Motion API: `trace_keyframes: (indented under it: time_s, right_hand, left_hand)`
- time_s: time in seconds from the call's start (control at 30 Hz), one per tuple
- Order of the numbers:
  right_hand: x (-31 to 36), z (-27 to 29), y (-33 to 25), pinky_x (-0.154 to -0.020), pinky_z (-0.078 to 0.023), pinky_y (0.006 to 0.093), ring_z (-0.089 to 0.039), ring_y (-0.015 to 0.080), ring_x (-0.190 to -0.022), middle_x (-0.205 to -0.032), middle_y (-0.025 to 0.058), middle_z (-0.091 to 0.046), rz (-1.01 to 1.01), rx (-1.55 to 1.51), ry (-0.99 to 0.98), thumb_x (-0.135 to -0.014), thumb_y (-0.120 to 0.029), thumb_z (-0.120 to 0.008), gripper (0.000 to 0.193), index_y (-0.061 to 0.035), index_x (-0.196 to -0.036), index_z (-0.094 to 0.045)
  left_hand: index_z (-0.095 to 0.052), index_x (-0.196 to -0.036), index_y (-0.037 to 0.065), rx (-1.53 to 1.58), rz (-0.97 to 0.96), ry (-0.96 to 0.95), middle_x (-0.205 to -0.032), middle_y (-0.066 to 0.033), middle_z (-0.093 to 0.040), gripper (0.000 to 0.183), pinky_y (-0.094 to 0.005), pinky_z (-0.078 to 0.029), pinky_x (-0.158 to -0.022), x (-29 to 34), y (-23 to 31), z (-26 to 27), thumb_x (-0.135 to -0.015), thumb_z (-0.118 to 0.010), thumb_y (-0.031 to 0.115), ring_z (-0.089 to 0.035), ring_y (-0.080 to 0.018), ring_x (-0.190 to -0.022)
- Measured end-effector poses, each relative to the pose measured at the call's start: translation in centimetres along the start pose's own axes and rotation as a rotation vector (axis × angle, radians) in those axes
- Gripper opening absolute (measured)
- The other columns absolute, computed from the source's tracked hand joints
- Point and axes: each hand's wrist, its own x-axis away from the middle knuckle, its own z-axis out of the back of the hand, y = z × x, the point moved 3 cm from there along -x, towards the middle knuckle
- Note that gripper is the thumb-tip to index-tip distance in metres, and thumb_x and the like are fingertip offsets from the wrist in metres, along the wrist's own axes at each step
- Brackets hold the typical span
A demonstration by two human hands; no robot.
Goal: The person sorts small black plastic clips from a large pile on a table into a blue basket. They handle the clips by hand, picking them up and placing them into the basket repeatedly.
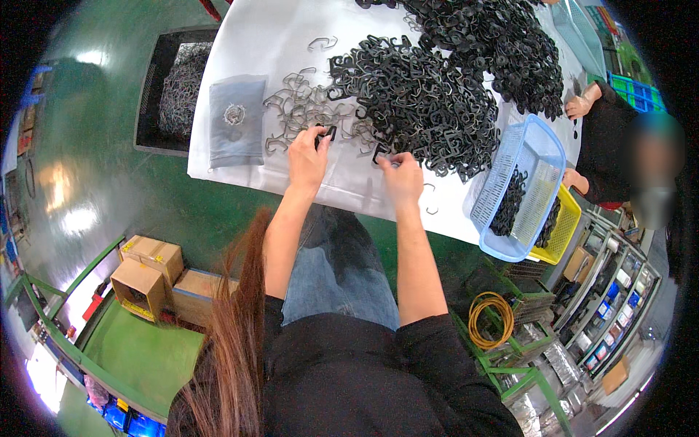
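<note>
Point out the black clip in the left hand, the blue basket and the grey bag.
Black clip (332, 134): head view, on its exposed end.
Blue basket (540, 153): head view, on its mesh wall.
Grey bag (237, 140): head view, on its lower half.

No words, numbers or signs can be read; dark marks on a cardboard box's (136, 282) yellow tape (138, 309) blur past legibility.

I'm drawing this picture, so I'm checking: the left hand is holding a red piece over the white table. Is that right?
Not red but black: the head view shows the left hand holding a black piece over the white table.
</note>
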Motion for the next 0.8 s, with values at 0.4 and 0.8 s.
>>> trace_keyframes:
  time_s: [0.4,0.8]
  right_hand:
    - [-1.7,-1.8,-1.6,-0.071,-0.045,0.04,-0.059,0.0308,-0.08,-0.086,0.0132,-0.061,0.114,-0.372,0.112,-0.074,-0.018,-0.058,0.017,-0.0062,-0.087,-0.058]
    - [0.2,-2.0,-2.3,-0.065,-0.048,0.0433,-0.06,0.0328,-0.079,-0.094,0.0091,-0.057,0.325,0.076,0.114,-0.077,-0.026,-0.064,0.035,-0.0113,-0.103,-0.046]
  left_hand:
    - [-0.054,-0.101,0.006,-0.115,-0.136,0.103,-0.094,-0.0134,-0.057,0.022,-0.0403,-0.046,-0.068,-0.1,0.3,-0.8,-0.081,-0.058,0.014,-0.058,-0.0327,-0.081]
    - [-0.059,-0.098,0.007,-0.093,-0.109,0.163,-0.089,-0.0114,-0.053,0.024,-0.0371,-0.046,-0.067,0.3,0.3,1.3,-0.078,-0.064,0.018,-0.056,-0.0306,-0.079]
